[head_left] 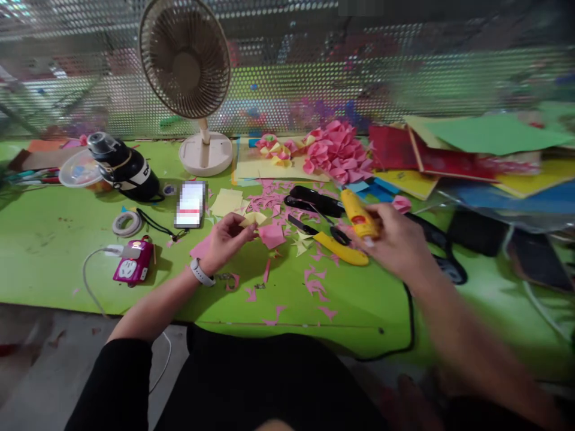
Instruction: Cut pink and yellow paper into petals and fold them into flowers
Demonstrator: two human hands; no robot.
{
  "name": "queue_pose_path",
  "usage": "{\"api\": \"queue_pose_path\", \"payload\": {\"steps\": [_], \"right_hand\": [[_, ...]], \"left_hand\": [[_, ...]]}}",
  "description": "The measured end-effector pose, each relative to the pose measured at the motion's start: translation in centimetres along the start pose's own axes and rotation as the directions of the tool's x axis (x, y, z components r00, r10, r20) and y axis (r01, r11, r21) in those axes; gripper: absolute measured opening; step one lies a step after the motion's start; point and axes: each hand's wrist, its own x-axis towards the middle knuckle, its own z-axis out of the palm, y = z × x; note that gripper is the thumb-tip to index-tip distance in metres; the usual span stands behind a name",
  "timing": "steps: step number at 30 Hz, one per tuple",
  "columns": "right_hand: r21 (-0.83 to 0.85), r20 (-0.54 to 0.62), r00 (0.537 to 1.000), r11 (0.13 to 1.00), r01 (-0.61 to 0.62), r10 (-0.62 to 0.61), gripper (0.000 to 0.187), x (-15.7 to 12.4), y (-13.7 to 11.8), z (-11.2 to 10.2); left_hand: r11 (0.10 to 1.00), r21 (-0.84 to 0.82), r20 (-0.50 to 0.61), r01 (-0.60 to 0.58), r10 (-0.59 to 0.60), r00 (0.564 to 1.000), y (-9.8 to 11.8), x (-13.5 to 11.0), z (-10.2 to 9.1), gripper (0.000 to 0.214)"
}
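My left hand (pixel 229 238), with a pale band on the wrist, pinches a small piece of yellow paper (pixel 255 219) between thumb and fingers. Just beside it lie a pink paper piece (pixel 272 236) and a stack of yellow paper squares (pixel 227 202). My right hand (pixel 398 239) is wrapped round a yellow glue gun (pixel 358 214), raised above the table; part of its body is hidden by the fingers. Between the hands rest a yellow-handled cutter (pixel 344 248), a black stapler (pixel 317 200), dark-handled scissors (pixel 339 234) and a pale star-shaped paper scrap (pixel 302 244).
Pink paper scraps (pixel 314 281) cover the green table (pixel 179 299). Pink folded flowers (pixel 339 152) and a fan (pixel 205 154) stand behind. Leftward are a phone (pixel 190 205), black bottle (pixel 126 170), tape roll (pixel 127 223) and magenta power adapter (pixel 132 262). Coloured sheets (pixel 494 134) lie right.
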Motion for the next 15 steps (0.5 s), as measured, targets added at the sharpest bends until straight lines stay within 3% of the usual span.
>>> {"api": "queue_pose_path", "payload": {"steps": [3,7,13,15], "right_hand": [[-0.02,0.131,0.969,0.978,-0.207,0.208,0.05,-0.6,4.8,0.1],[-0.142,0.215,0.909,0.932,-0.333,0.357,0.065,-1.7,9.5,-1.3],[-0.2,0.206,0.865,0.885,-0.421,0.458,0.064,-4.1,11.9,-2.4],[-0.224,0.185,0.871,0.882,-0.414,0.456,0.065,-5.2,12.4,-2.2]], "left_hand": [[1.0,0.004,0.002,0.008,-0.008,1.0,0.1,0.2,0.0,0.026],[1.0,0.022,-0.005,-0.002,0.002,1.0,0.2,0.5,-0.1,0.026],[0.998,0.057,-0.009,-0.035,0.035,0.999,0.5,0.7,-0.1,0.024],[0.997,0.058,-0.009,-0.042,0.042,0.999,0.5,0.8,-0.2,0.023]]}}
